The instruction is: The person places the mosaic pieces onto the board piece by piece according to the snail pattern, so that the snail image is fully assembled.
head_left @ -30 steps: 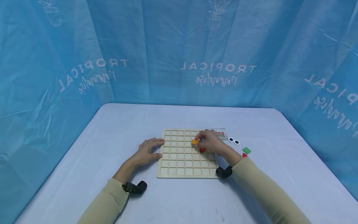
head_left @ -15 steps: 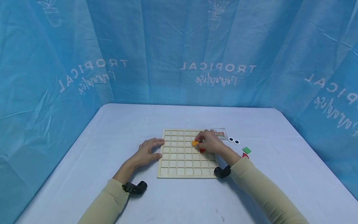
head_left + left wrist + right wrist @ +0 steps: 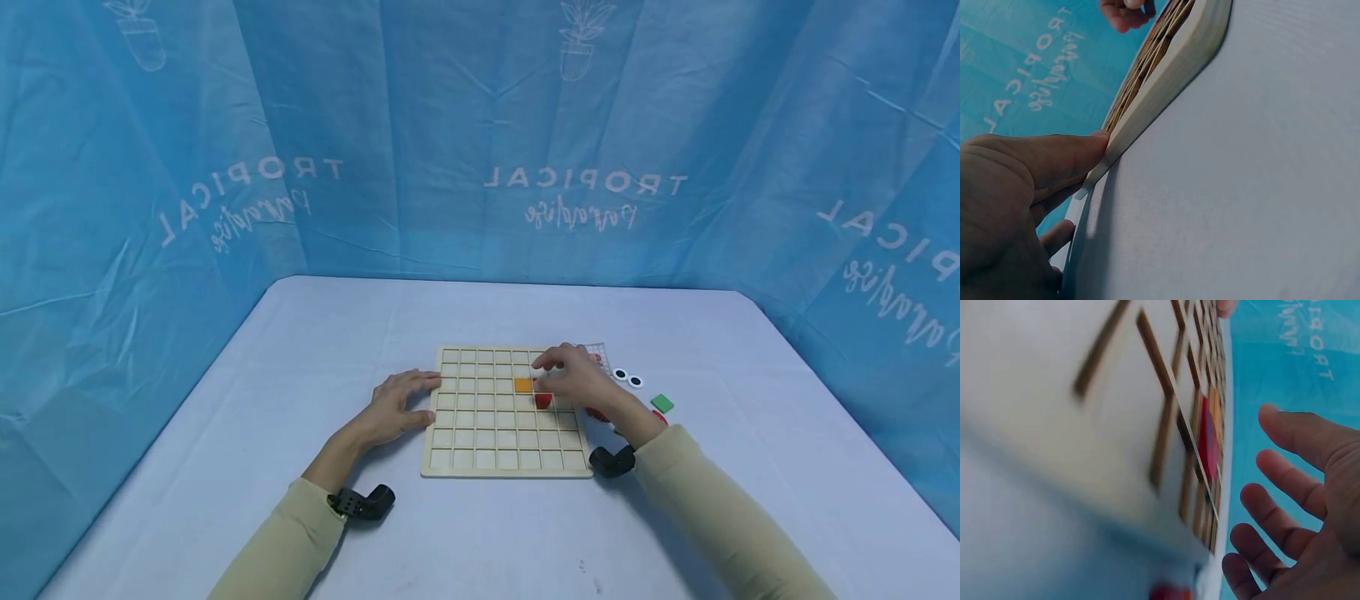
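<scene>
Sitting in cell of board (image 3: 463, 437): orange tile (image 3: 522, 386), just left of right hand's (image 3: 573, 375) fingertips; cell walls presumably keep it square. Right hand: empty, fingers parted. Red tile (image 3: 543, 402): on board, just nearside of right thumb. Left hand (image 3: 397, 408): fingers extended, touching board's left edge, grasping nothing; likely braces board against sliding. Card (image 3: 598, 352): partly hidden behind right hand. Eye discs (image 3: 635, 382), green tile (image 3: 662, 403): loose to right of right hand, presumably kept within reach.

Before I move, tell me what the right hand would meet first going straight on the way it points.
Probably the orange square on the grid board: in the head view it lies just ahead of the right hand. Depth is hard to judge, so the hand might pass over it.
</scene>
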Motion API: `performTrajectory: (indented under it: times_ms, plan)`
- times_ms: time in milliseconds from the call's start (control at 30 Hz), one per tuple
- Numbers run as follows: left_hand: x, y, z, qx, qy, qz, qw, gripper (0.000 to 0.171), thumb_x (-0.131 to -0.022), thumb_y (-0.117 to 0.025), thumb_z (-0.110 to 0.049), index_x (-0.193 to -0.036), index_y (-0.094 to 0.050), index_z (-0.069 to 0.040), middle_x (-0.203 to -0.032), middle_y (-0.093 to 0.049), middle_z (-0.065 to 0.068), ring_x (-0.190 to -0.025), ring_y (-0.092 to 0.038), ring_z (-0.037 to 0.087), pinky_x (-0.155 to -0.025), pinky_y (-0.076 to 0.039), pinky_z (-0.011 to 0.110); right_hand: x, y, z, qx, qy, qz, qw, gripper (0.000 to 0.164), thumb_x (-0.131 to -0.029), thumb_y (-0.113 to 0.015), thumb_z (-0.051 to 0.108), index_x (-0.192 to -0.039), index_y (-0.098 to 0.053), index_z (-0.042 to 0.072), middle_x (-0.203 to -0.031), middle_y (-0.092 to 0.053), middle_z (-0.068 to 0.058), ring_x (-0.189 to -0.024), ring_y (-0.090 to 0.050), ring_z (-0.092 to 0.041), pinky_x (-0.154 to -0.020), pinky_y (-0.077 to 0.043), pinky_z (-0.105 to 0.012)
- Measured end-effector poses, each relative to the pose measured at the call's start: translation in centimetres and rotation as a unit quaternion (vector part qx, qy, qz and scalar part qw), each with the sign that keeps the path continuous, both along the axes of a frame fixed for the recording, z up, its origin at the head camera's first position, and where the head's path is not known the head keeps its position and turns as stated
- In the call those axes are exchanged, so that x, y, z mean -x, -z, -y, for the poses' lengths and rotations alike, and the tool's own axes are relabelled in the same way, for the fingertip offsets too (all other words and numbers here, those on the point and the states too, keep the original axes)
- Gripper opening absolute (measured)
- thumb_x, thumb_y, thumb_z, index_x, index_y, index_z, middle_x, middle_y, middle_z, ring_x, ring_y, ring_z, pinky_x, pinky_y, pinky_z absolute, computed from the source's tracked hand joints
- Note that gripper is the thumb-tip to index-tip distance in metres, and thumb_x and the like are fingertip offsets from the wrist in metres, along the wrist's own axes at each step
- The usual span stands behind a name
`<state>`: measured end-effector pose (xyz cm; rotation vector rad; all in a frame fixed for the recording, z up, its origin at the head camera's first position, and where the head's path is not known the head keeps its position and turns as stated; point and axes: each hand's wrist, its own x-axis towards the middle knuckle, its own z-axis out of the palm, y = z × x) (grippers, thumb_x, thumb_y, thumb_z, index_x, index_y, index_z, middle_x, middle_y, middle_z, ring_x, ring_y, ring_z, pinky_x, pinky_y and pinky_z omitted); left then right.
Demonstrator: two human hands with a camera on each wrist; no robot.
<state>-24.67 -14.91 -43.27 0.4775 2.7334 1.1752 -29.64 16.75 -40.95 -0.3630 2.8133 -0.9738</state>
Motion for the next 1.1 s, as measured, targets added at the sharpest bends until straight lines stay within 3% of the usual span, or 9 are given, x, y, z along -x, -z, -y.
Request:
performTrajectory:
  times_ms: [300, 533, 833, 1100]
  plan:
    - [0.1, 0.2, 0.2, 0.003, 0.009, -0.012, 0.9999, 0.055, -0.084, -0.067, -0.018, -0.136, -0.05, -0.01, -0.15, -0.037, 0.011, -0.144, -0.016, 0.036, -0.115, -0.003, 0.057, -1.1, -0.9, -4.3, -0.01, 0.033, -0.02, 0.999, 0.034, -0.082, -0.071, 0.027, -0.113, -0.066, 0.014, -0.117, -0.059, -0.007, -0.118, -0.045, -0.028, -0.096, -0.045, -0.05]
    - [0.1, 0.3, 0.4, 0.001, 0.014, -0.02, 0.9997, 0.054, -0.084, -0.067, -0.018, -0.135, -0.05, -0.008, -0.149, -0.039, 0.012, -0.144, -0.018, 0.037, -0.115, -0.004, 0.058, -1.8, -0.6, -6.7, -0.021, 0.066, -0.016, 0.997, 0.039, -0.08, -0.074, 0.03, -0.114, -0.066, 0.015, -0.121, -0.057, -0.008, -0.117, -0.04, -0.026, -0.087, -0.051, -0.042]
    - [0.2, 0.2, 0.3, 0.002, 0.016, -0.024, 0.9996, 0.055, -0.084, -0.067, -0.018, -0.135, -0.05, -0.008, -0.149, -0.039, 0.012, -0.143, -0.019, 0.037, -0.115, -0.005, 0.058, -1.5, 0.2, -8.2, -0.021, 0.066, 0.001, 0.998, 0.033, -0.083, -0.07, 0.025, -0.113, -0.067, 0.012, -0.12, -0.057, -0.011, -0.114, -0.04, -0.028, -0.089, -0.049, -0.043]
    - [0.1, 0.1, 0.2, -0.003, 0.014, -0.019, 0.9997, 0.055, -0.084, -0.068, -0.017, -0.135, -0.051, -0.008, -0.149, -0.039, 0.012, -0.143, -0.018, 0.037, -0.115, -0.004, 0.057, -0.5, 1.0, -8.4, -0.064, 0.062, -0.014, 0.996, 0.03, -0.08, -0.072, 0.024, -0.109, -0.069, 0.016, -0.117, -0.057, -0.011, -0.108, -0.04, -0.028, -0.086, -0.048, -0.042]
